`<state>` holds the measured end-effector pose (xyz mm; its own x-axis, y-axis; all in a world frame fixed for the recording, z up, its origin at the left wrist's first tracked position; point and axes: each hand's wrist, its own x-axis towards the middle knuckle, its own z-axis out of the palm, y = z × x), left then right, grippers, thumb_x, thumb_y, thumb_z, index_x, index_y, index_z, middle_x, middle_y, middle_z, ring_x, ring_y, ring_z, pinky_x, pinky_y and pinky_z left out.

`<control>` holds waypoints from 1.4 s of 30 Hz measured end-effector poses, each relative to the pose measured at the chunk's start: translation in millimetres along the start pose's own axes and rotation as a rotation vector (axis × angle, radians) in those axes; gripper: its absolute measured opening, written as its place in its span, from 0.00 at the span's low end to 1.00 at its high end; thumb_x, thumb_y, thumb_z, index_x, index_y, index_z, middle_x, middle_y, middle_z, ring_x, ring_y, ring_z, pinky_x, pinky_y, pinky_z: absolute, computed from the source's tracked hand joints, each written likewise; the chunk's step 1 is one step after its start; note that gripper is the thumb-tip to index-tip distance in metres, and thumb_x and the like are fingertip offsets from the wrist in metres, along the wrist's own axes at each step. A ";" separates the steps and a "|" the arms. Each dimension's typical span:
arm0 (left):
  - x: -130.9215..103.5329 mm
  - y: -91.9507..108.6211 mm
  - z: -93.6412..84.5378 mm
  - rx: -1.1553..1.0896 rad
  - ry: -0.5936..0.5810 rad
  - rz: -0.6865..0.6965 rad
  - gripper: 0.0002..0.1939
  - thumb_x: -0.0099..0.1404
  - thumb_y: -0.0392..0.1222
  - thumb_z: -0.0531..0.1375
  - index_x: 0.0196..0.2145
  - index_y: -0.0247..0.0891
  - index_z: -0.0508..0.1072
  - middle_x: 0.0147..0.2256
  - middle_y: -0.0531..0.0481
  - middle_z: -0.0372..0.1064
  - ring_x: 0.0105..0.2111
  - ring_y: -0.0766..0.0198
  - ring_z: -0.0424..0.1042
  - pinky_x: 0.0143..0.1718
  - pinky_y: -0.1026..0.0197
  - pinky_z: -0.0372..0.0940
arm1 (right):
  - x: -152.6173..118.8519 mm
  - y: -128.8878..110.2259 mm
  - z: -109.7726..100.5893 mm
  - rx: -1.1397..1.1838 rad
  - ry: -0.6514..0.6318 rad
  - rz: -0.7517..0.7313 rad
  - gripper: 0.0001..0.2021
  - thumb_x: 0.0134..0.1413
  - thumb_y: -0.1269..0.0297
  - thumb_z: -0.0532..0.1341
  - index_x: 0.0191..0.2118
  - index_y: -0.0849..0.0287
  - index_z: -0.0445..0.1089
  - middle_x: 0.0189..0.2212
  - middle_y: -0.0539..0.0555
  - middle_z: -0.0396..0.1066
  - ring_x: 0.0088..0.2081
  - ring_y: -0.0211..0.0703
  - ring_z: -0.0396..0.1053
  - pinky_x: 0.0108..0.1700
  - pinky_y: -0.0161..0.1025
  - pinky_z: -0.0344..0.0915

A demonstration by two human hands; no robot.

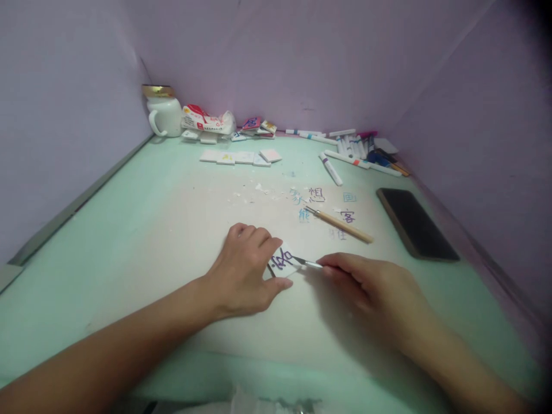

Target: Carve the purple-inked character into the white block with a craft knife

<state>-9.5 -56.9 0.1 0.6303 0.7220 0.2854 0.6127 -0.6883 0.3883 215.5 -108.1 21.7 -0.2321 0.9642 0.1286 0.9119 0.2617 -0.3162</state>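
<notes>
In the head view a small white block point(290, 267) with a purple character drawn on it lies on the pale sheet. My left hand point(248, 267) grips its left side, thumb at the near edge and fingers at the far edge. My right hand point(366, 287) is closed around a craft knife point(311, 264), whose blade tip meets the purple strokes on the block. Most of the knife's handle is hidden in that hand. Beyond the knife lies a wooden-handled carving tool point(340, 222), its metal end pointing left. White shavings point(261, 188) are scattered past the block.
A dark phone point(416, 223) lies at the right. Several markers point(351, 146) are piled at the back right, with one purple-banded marker point(330, 168) nearer. A row of white blocks point(237, 157), a tissue pack point(209, 121) and a white mug point(167, 117) stand along the back. Walls enclose the table.
</notes>
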 end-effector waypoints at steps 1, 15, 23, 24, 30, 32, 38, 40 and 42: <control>0.0 -0.1 0.1 0.000 0.002 0.003 0.22 0.57 0.51 0.63 0.43 0.31 0.71 0.36 0.42 0.68 0.37 0.53 0.64 0.46 0.46 0.56 | 0.5 0.7 -0.3 0.009 -0.003 0.004 0.11 0.60 0.61 0.54 0.37 0.49 0.75 0.26 0.44 0.79 0.24 0.42 0.75 0.23 0.35 0.60; -0.3 -0.2 -0.3 0.003 0.014 0.031 0.23 0.58 0.50 0.63 0.43 0.28 0.72 0.36 0.41 0.68 0.37 0.53 0.64 0.46 0.46 0.56 | 0.6 -0.8 -1.5 -0.066 0.011 -0.053 0.12 0.61 0.62 0.53 0.32 0.52 0.73 0.24 0.46 0.76 0.22 0.42 0.71 0.22 0.35 0.55; -0.2 -0.3 0.1 -0.001 0.017 0.027 0.23 0.57 0.50 0.64 0.43 0.28 0.72 0.36 0.41 0.68 0.36 0.54 0.64 0.46 0.46 0.56 | 1.3 1.0 -0.7 -0.001 0.008 -0.015 0.10 0.61 0.61 0.55 0.34 0.50 0.73 0.26 0.44 0.77 0.24 0.40 0.72 0.23 0.35 0.58; -0.2 -0.2 0.1 -0.002 0.016 0.026 0.23 0.57 0.50 0.63 0.43 0.28 0.72 0.36 0.41 0.69 0.37 0.53 0.64 0.46 0.46 0.56 | 1.3 1.0 -0.6 -0.002 0.009 -0.015 0.10 0.61 0.61 0.55 0.34 0.50 0.73 0.26 0.44 0.77 0.24 0.41 0.73 0.24 0.35 0.58; -0.2 0.0 -0.2 -0.004 0.002 0.006 0.21 0.58 0.51 0.63 0.43 0.33 0.71 0.37 0.42 0.69 0.37 0.53 0.65 0.46 0.45 0.56 | 2.4 0.7 -0.9 -0.001 0.003 0.018 0.09 0.60 0.62 0.55 0.40 0.52 0.73 0.27 0.46 0.79 0.25 0.41 0.74 0.24 0.35 0.60; -0.2 -0.2 0.0 -0.006 0.001 0.007 0.21 0.58 0.51 0.62 0.43 0.32 0.71 0.37 0.42 0.69 0.37 0.53 0.65 0.46 0.45 0.56 | 2.5 0.5 -1.8 -0.008 -0.004 0.019 0.09 0.59 0.62 0.55 0.40 0.52 0.73 0.26 0.47 0.78 0.23 0.40 0.73 0.23 0.35 0.58; -0.5 -1.1 1.1 -0.001 0.009 0.006 0.21 0.57 0.51 0.63 0.43 0.33 0.71 0.36 0.42 0.68 0.37 0.53 0.65 0.47 0.45 0.56 | 0.5 -0.9 -0.8 0.013 0.023 -0.058 0.10 0.59 0.64 0.55 0.35 0.52 0.74 0.25 0.46 0.77 0.23 0.39 0.72 0.23 0.35 0.57; -0.5 -1.1 1.1 -0.004 0.007 -0.001 0.21 0.57 0.51 0.63 0.42 0.33 0.71 0.36 0.42 0.68 0.37 0.53 0.66 0.47 0.45 0.56 | -0.1 -1.9 0.9 0.010 0.032 -0.079 0.10 0.60 0.64 0.55 0.35 0.52 0.74 0.26 0.46 0.77 0.24 0.40 0.72 0.24 0.35 0.57; -0.5 -1.0 0.9 -0.007 0.001 -0.004 0.21 0.57 0.51 0.63 0.43 0.33 0.71 0.37 0.42 0.69 0.38 0.52 0.66 0.47 0.45 0.56 | -0.5 -2.6 2.5 -0.002 0.039 -0.083 0.10 0.60 0.64 0.54 0.35 0.52 0.74 0.27 0.47 0.77 0.24 0.41 0.73 0.24 0.36 0.57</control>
<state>-9.9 -56.7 -1.2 0.6271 0.7251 0.2846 0.6123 -0.6847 0.3954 212.4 -109.1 20.1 -0.2940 0.9366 0.1906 0.8906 0.3408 -0.3011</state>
